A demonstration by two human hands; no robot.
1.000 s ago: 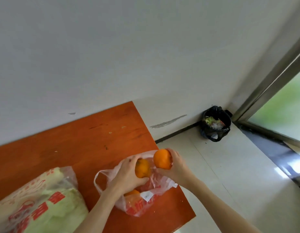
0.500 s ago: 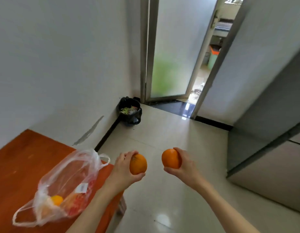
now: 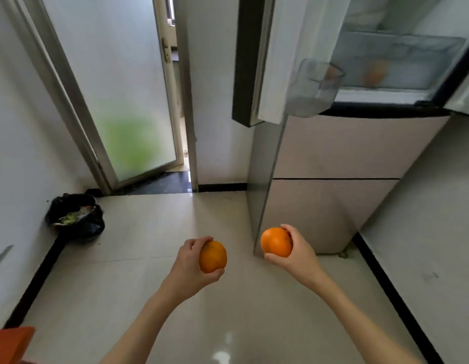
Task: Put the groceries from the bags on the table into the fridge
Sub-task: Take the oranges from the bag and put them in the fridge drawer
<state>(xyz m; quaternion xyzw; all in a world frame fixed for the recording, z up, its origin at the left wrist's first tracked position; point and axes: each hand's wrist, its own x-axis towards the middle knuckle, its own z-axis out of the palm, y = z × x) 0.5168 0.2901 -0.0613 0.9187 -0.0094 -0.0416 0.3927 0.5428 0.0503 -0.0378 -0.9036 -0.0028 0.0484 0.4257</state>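
Tabletop (image 3: 10,342) now just an orange-brown corner at bottom left; half a sec ago it filled the lower left w/ the plastic bag on it, now the bag's out of view. So the person has turned away from it and faces the fridge.

Left hand (image 3: 191,266) grasps one orange (image 3: 213,256), fingers curled over the top, thumb under. Right hand (image 3: 297,254) grasps the other orange (image 3: 276,242) the same way. Both fruit are held above the floor, near each other but apart, and short of the fridge (image 3: 333,153).

Farther off, the fridge door (image 3: 257,61) is open, door bin (image 3: 316,88) showing, and a blurry orange shape sits behind the drawer front inside. My read: carry leg about done, placing comes next.

Black bin bag (image 3: 75,215) by the left wall.

Writing/brands: none legible anywhere.
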